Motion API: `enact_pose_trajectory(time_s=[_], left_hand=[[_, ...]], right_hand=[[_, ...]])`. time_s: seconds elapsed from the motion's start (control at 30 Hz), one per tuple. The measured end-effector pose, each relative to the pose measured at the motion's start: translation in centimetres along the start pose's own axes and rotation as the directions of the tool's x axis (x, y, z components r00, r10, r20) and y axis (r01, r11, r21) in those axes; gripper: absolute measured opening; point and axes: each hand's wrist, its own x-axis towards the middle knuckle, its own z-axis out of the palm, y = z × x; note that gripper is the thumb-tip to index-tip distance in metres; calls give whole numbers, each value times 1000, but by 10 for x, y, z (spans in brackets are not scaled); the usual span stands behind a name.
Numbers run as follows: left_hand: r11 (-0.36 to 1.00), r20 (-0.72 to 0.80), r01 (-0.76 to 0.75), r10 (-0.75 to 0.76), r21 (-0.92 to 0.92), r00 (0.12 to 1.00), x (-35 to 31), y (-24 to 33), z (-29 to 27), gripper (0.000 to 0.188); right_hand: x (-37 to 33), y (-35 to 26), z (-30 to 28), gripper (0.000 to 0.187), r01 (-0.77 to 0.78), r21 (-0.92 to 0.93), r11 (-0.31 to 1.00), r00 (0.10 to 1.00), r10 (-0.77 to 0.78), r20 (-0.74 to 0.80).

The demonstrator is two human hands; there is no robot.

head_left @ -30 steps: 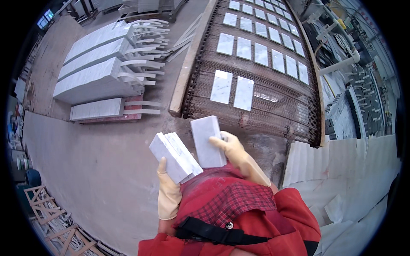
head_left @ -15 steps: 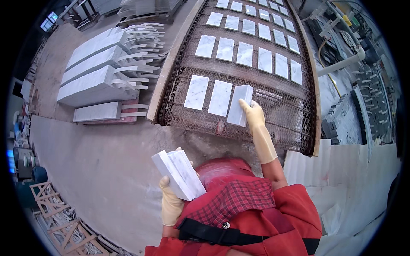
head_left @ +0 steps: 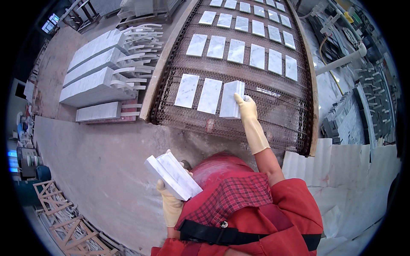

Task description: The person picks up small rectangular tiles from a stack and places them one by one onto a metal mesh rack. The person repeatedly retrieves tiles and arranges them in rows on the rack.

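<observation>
1. Your right hand [head_left: 247,106]'s grip is clamped on a small stack of tiles [head_left: 229,98], one o'clock, over the mesh belt [head_left: 279,113]; contact with the mesh can't be told.
2. For clean handling, keep its edges flush, fingertips clear of the underside, and a gap from the flat tile [head_left: 209,96] at its nine o'clock.
3. Your left hand [head_left: 171,207]'s grip clamps stepped tiles [head_left: 177,177], seven o'clock; best kept level so none slides.
4. At eight o'clock, a wooden crate [head_left: 60,208] holds pale strips [head_left: 81,232].
</observation>
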Motion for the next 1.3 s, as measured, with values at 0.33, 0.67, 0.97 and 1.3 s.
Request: enact_pose_trajectory(time_s=[0.33, 0.67, 0.97, 1.3], left_hand=[[995, -44, 24, -20, 92, 999, 3, -14, 10, 112], [980, -129, -27, 53, 199, 990, 0, -23, 21, 128], [990, -135, 15, 4, 142, 991, 15, -36, 6, 114], [989, -87, 52, -40, 141, 995, 20, -42, -16, 110]], right_hand=[[2, 9, -3, 48, 42, 94, 995, 999, -42, -3], [34, 36, -13, 57, 37, 146, 989, 998, -43, 41], [11, 13, -12, 68, 69, 35, 997, 998, -69, 6], [13, 10, -11, 60, 76, 187, 979, 996, -81, 23]])
